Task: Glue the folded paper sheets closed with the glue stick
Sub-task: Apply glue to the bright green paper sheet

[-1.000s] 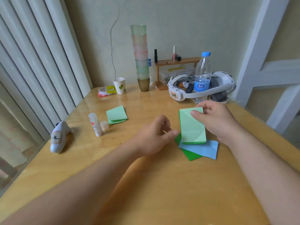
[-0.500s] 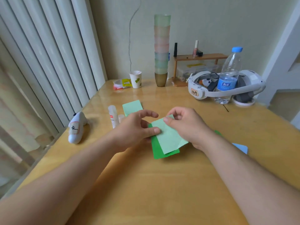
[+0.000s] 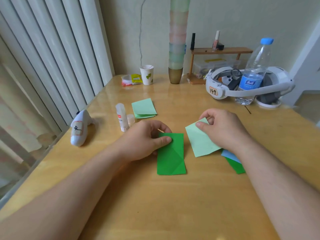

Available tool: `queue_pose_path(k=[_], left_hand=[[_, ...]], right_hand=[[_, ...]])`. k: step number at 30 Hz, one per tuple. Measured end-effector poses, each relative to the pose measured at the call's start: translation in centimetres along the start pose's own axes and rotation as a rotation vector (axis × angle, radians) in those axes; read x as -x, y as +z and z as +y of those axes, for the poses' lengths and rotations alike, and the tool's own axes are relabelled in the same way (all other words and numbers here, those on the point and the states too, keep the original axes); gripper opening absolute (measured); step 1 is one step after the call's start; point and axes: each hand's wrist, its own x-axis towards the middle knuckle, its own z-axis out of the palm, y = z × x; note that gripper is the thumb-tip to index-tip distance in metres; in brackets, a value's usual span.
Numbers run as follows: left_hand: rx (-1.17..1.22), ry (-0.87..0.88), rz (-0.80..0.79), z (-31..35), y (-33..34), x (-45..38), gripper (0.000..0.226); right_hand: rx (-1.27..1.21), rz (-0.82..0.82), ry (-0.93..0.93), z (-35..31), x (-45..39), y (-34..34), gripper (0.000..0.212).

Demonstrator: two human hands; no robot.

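A dark green folded sheet (image 3: 172,156) lies flat on the wooden table (image 3: 173,205) in front of me. My left hand (image 3: 143,139) pinches its upper left corner with thumb and fingers. My right hand (image 3: 223,129) pinches the top corner of a light green folded sheet (image 3: 200,141), held tilted beside the dark one. Under my right wrist lie a blue sheet (image 3: 229,155) and another dark green sheet (image 3: 237,166). The white glue stick (image 3: 122,117) stands upright with its cap (image 3: 130,118) off beside it. A small stack of light green folded sheets (image 3: 143,108) lies behind it.
A white toy figure (image 3: 79,129) lies near the left table edge. At the back stand a paper cup (image 3: 146,74), a tall stack of cups (image 3: 177,40), a small wooden shelf (image 3: 220,51), a white headset (image 3: 247,84) and a water bottle (image 3: 254,70).
The two sheets were overlapping under both hands; now they are apart, the dark green one left under my left hand, the light green one carried right by my right hand.
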Motion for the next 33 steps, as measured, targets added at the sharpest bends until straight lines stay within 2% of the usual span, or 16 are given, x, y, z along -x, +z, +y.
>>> queue_pose_path(k=[3,7,13,17,19,21,23,25,27,29,31,33], left_hand=[[-0.079,0.03,0.047,-0.1,0.2,0.0,0.007],[-0.349,0.115,0.102,-0.2,0.2,0.3,0.015],[-0.358,0.208,0.189,-0.6,0.1,0.4,0.022],[-0.321,0.262,0.296,-0.7,-0.3,0.3,0.022],[-0.299,0.292,0.414,-0.5,-1.0,0.5,0.023],[-0.256,0.31,0.638,-0.3,-2.0,0.7,0.03],[-0.151,0.25,0.869,-0.5,-3.4,0.8,0.042],[-0.05,0.105,0.978,-1.3,-4.6,0.7,0.055],[0.027,-0.091,0.916,-2.2,-5.6,0.5,0.072],[0.172,-0.266,0.709,-2.7,-6.1,0.5,0.085],[0.262,-0.383,0.519,-3.3,-6.1,0.7,0.077],[0.228,-0.402,0.479,-3.9,-6.0,0.7,0.05]], right_hand=[[0.083,-0.02,-0.008,0.2,0.0,-0.1,0.012],[0.268,-0.06,0.028,0.2,0.5,-0.1,0.031],[0.183,0.027,-0.178,-1.4,1.5,0.4,0.014],[0.067,-0.1,-0.335,-2.1,2.3,1.0,0.019],[0.065,-0.164,-0.373,-2.4,2.6,1.5,0.032],[0.068,-0.181,-0.392,-2.4,2.6,1.9,0.038],[0.056,-0.172,-0.395,-2.4,2.5,2.0,0.037],[0.043,-0.158,-0.394,-2.3,2.5,2.0,0.037],[0.038,-0.153,-0.391,-2.2,2.5,2.0,0.035],[0.035,-0.151,-0.387,-2.1,2.5,2.1,0.033],[0.026,-0.15,-0.381,-2.1,2.5,2.1,0.032],[0.02,-0.155,-0.373,-2.0,2.5,2.1,0.028]])
